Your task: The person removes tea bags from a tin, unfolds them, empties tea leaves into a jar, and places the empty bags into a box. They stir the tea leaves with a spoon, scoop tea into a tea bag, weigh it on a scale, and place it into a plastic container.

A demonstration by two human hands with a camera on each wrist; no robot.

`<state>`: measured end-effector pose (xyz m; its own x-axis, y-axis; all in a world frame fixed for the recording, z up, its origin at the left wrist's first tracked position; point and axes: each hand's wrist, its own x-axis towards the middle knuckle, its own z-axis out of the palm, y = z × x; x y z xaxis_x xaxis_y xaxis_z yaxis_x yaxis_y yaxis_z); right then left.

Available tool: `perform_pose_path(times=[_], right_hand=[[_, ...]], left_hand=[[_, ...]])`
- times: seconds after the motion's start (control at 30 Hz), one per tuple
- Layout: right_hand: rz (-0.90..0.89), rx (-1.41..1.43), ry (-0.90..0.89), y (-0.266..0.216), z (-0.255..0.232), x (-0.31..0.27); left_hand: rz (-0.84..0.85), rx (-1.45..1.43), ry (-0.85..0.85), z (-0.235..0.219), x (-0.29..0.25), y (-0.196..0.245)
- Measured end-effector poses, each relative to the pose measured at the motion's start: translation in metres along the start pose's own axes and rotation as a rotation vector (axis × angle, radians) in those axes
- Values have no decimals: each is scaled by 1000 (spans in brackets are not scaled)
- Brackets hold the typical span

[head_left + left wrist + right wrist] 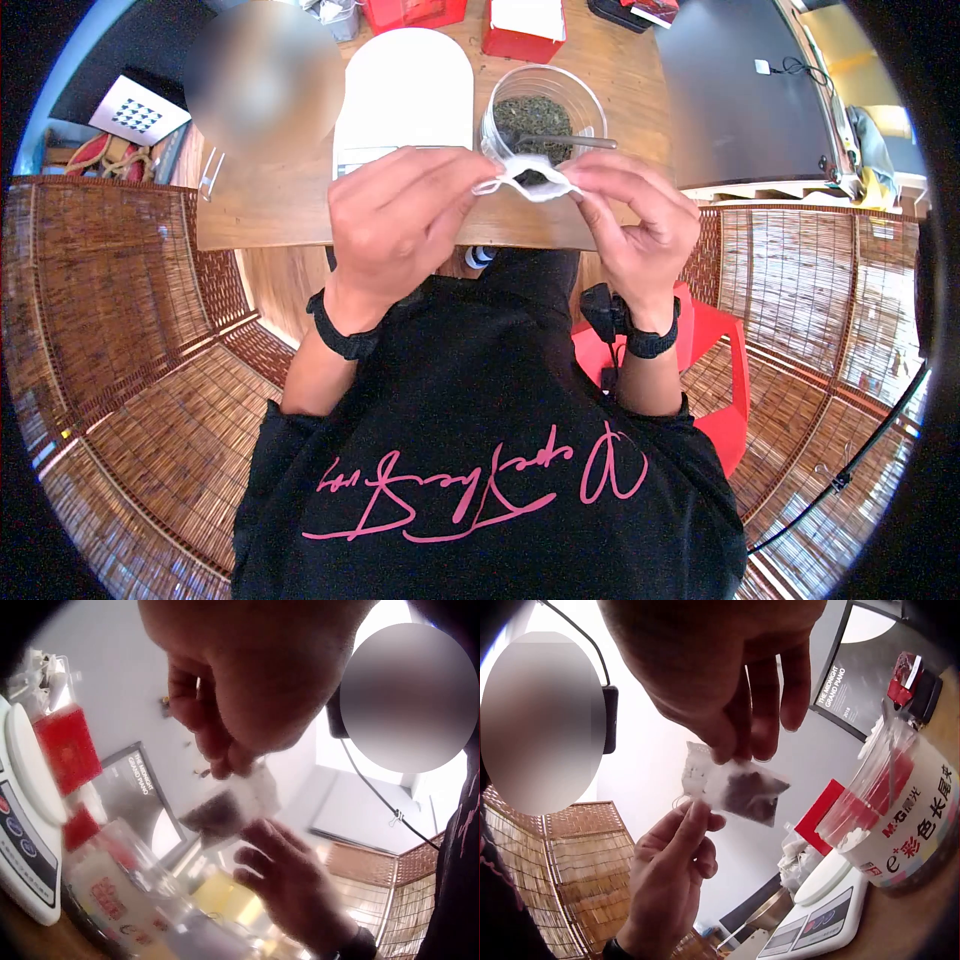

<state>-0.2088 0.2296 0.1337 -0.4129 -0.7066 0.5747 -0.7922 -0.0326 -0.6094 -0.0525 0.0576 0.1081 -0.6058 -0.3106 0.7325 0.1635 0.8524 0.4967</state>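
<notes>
Both hands, left hand (395, 215) and right hand (635, 215), pinch small white mesh tea bag (530, 178) by opposite edges, frame centre-top, apparently keeping the tea inside over clear round plastic jar (545, 110)

Counter: we see a wooden counter (270, 205) running across the top of the head view, its near edge facing us.
Scale: a white kitchen scale (405, 95) sits on the counter left of centre, its display strip towards us.
Jar: just right of the scale stands a clear plastic jar (592, 105) holding dark dried leaves, a metal utensil (580, 141) resting inside it.
Red boxes: behind the scale and jar we see two red boxes (520, 40) at the far edge.
Clip: a small clear clip-like piece (211, 172) lies near the counter's left end; we cannot tell what it is.
Dark panel: a dark flat panel (735, 95) covers the right part.
</notes>
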Motion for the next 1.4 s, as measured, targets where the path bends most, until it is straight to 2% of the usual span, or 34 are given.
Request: perform_pose_path(times=[0.17, 0.27, 0.33, 0.47, 0.57, 0.63, 0.73, 0.9, 0.97, 1.0, 1.07, 1.1, 1.17, 1.2, 1.23, 1.3, 1.33, 1.4], right_hand=[[-112, -26, -29, 1, 3, 0], [-187, -69, -31, 4, 0, -1], [-220, -98, -25, 5, 0, 0], [-303, -153, -32, 2, -1, 1], [-308, -164, -56, 3, 2, 1], [-314, -157, -52, 4, 3, 1], [-318, -149, -56, 3, 4, 1], [-285, -102, -71, -2, 10, 2], [-168, -128, 41, -6, 11, 0], [-168, -128, 41, -8, 12, -5], [462, 293, 232, -11, 15, -19], [461, 292, 231, -9, 11, -20], [802, 1003, -52, -4, -2, -23], [856, 985, -176, -6, 0, -24], [856, 983, -173, -10, 3, -23], [987, 1211, -186, -17, 9, -20], [993, 1338, -201, -10, 11, -23], [977, 1388, -179, -5, 14, -21]], left_hand=[[15, -44, -19, 3, -3, 0], [-49, -112, -40, 0, -4, 5], [-329, -316, -106, -6, -4, 14], [-400, -403, -109, -13, -5, 14], [-439, -385, -188, -19, 1, 25], [-554, -302, -334, -22, 4, 32], [-639, -310, -332, -20, 2, 32], [-566, -241, -244, -14, 3, 30], [-547, -232, -212, -13, 4, 31], [-585, -273, -168, -12, 7, 34], [-622, -313, -123, -13, 9, 34], [-604, -305, -109, -13, 10, 33], [-584, -299, -95, -13, 12, 33], [-554, -304, -84, -11, 14, 34], [-524, -309, -74, -10, 15, 35], [-504, -348, -93, -7, 15, 36], [-485, -383, -111, -6, 15, 37], [-455, -370, -133, -5, 16, 36]])
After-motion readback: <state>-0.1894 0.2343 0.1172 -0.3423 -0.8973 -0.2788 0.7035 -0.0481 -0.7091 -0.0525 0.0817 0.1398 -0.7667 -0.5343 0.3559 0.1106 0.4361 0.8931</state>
